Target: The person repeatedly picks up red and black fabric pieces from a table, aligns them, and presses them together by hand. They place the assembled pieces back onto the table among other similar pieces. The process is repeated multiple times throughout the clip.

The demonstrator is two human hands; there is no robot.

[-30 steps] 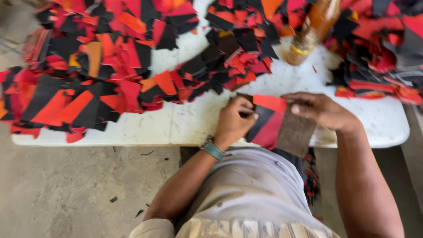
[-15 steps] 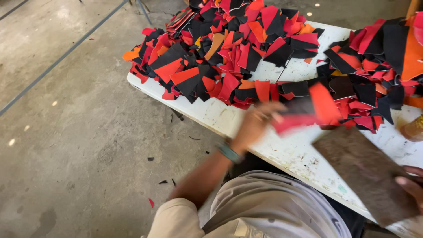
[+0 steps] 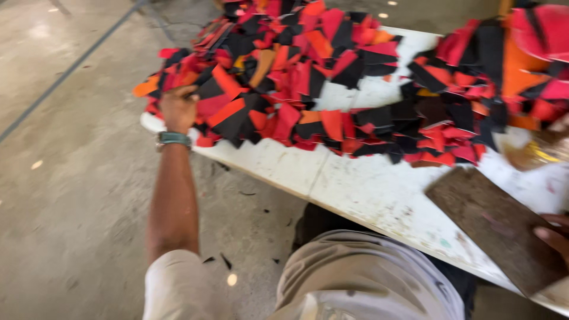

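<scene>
My left hand (image 3: pixel 178 108) reaches far out to the left end of the white table (image 3: pixel 355 189) and rests on the edge of a heap of red, black and orange cut pieces (image 3: pixel 308 77). Its fingers are curled on the pieces there; the blur hides whether it grips one. A teal watch sits on that wrist. My right hand (image 3: pixel 554 237) shows only at the right edge, holding a flat dark brown board (image 3: pixel 495 225) that lies on the table's near edge.
More red, orange and black pieces (image 3: pixel 510 71) are piled at the right end. A shiny amber container (image 3: pixel 536 154) stands blurred at the far right. Bare concrete floor (image 3: pixel 71 178) lies to the left, with small scraps under the table.
My left hand has swung from in front of me out to the left end of the heap, carrying a red and black piece there. The view has turned left; the brown board stays in my right hand.
</scene>
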